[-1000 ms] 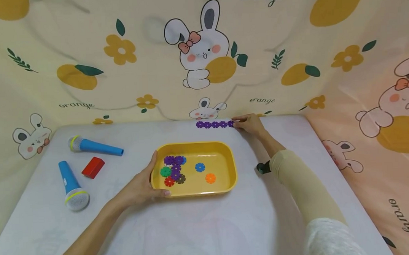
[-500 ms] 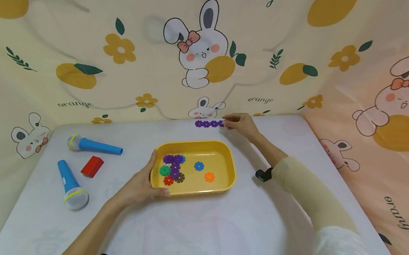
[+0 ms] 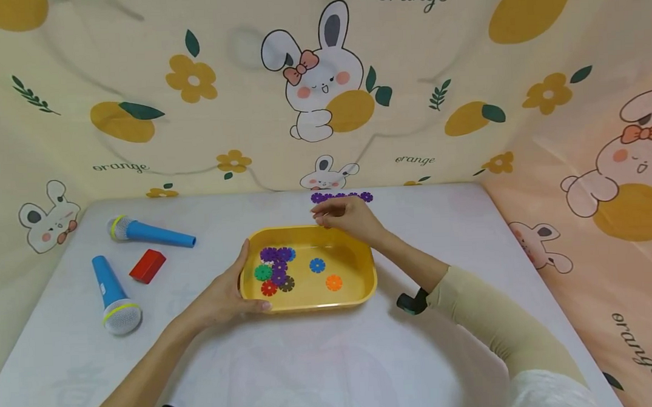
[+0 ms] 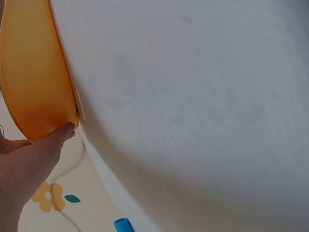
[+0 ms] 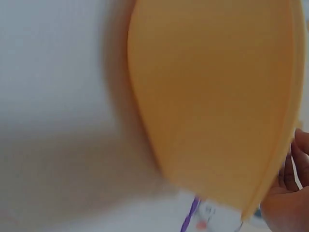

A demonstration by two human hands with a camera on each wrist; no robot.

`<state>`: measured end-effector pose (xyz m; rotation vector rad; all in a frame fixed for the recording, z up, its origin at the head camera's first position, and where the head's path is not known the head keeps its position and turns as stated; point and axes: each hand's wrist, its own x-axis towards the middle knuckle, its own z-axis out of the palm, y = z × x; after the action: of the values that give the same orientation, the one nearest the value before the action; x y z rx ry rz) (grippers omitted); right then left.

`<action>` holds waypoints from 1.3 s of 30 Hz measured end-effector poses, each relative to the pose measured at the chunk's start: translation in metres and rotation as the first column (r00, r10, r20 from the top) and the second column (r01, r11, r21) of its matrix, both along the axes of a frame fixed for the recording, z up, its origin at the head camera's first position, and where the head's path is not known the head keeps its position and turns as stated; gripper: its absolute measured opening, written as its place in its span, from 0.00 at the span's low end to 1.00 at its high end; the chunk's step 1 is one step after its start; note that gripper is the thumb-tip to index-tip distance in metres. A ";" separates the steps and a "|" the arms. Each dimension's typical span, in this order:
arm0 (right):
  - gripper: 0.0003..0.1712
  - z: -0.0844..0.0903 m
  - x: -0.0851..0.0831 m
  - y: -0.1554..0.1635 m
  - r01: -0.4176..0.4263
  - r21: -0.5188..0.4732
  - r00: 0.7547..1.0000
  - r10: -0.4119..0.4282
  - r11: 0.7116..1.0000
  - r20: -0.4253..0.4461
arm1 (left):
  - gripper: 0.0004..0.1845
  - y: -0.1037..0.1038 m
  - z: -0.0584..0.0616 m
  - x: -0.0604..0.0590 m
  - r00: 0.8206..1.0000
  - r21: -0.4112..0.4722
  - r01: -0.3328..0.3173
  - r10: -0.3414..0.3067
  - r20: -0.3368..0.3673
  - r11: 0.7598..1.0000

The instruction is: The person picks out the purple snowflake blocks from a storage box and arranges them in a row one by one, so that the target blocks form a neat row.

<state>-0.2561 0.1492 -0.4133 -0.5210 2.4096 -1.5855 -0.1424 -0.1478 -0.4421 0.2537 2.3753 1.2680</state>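
Note:
My left hand (image 3: 228, 296) grips the left end of a yellow plastic tray (image 3: 355, 257), its thumb along the front side. The left wrist view shows the thumb against the tray's outer wall (image 4: 38, 72). Over the tray's back rim is my right hand (image 3: 354, 217), fingers loosely bent with nothing visible between them. Just beyond it a row of joined purple snowflake discs (image 3: 366, 197) lies at the table's back edge, its middle partly hidden by the hand. Inside the tray are purple discs (image 3: 278, 269) bunched with others at left, a blue disc (image 3: 317, 265) and an orange disc (image 3: 334, 282).
Two blue toy microphones, one lying at the back left (image 3: 160, 234) and one nearer (image 3: 108, 283), flank a red block (image 3: 147, 266). A patterned cloth wall (image 3: 235, 122) rises behind the white table (image 3: 311, 368).
My right hand has slid leftward along the purple row, then come away from it toward me, over the tray's back rim. The row's right end shows again. The left hand stays on the tray.

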 end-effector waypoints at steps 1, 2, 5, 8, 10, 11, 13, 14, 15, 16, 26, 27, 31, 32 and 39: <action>0.13 0.000 0.004 -0.005 -0.015 0.015 1.000 0.015 1.000 -0.006 | 0.70 0.000 0.000 0.000 1.000 0.000 0.000 0.000 0.000 1.000; 0.13 -0.001 0.007 -0.009 -0.033 0.025 0.999 0.033 0.999 -0.010 | 0.69 0.000 0.000 0.000 1.000 0.001 0.000 0.000 -0.001 1.000; 0.13 -0.004 0.015 -0.021 -0.091 0.041 0.996 0.091 0.995 -0.004 | 0.69 -0.001 0.000 0.000 1.000 0.003 -0.001 0.001 0.005 1.000; 0.13 -0.008 0.020 -0.030 -0.135 0.043 0.991 0.134 0.990 0.017 | 0.69 -0.001 0.000 0.000 1.000 0.011 0.003 -0.003 0.010 1.000; 0.12 -0.010 0.023 -0.036 -0.147 0.050 0.989 0.145 0.988 0.035 | 0.69 -0.002 0.000 0.000 1.000 0.014 0.007 -0.007 0.009 1.000; 0.12 -0.011 0.025 -0.039 -0.149 0.059 0.988 0.147 0.987 0.042 | 0.69 -0.002 0.000 0.000 1.000 0.016 0.009 -0.009 0.006 1.000; 0.12 -0.014 0.028 -0.044 -0.154 0.082 0.987 0.149 0.985 0.058 | 0.69 -0.002 0.000 -0.001 1.000 0.018 0.014 -0.014 -0.004 1.000; 0.12 -0.015 0.030 -0.046 -0.155 0.102 0.987 0.149 0.983 0.064 | 0.69 -0.003 0.000 -0.001 1.000 0.018 0.017 -0.017 -0.009 1.000; 0.12 -0.016 0.032 -0.049 -0.160 0.117 0.986 0.153 0.980 0.070 | 0.69 -0.003 0.000 0.000 1.000 0.017 0.020 -0.020 -0.010 1.000; 0.12 -0.018 0.034 -0.052 -0.167 0.135 0.985 0.159 0.977 0.070 | 0.69 -0.003 0.000 0.000 1.000 0.018 0.021 -0.021 -0.011 1.000; 0.11 -0.036 0.046 -0.075 -0.238 0.283 0.969 0.247 0.929 0.002 | 0.69 -0.002 -0.003 0.003 1.000 0.012 0.016 -0.016 0.011 1.000; 0.11 -0.037 0.047 -0.077 -0.237 0.297 0.968 0.250 0.925 -0.005 | 0.69 -0.002 -0.002 0.003 1.000 0.013 0.018 -0.018 0.009 1.000; 0.13 -0.043 0.050 -0.081 -0.236 0.367 0.962 0.270 0.900 -0.044 | 0.70 -0.003 -0.001 0.001 1.000 0.015 0.025 -0.025 0.004 1.000; 0.13 -0.044 0.050 -0.081 -0.231 0.384 0.961 0.272 0.894 -0.056 | 0.70 -0.003 -0.001 0.001 1.000 0.016 0.026 -0.026 0.002 1.000; 0.11 -0.046 0.052 -0.082 -0.227 0.424 0.954 0.288 0.877 -0.084 | 0.70 -0.002 -0.001 0.002 1.000 0.024 0.022 -0.022 0.000 0.999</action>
<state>-0.2044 0.0670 -0.4589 -0.8513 2.5449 -0.9236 -0.1406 -0.1500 -0.4433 0.2867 2.3518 1.2872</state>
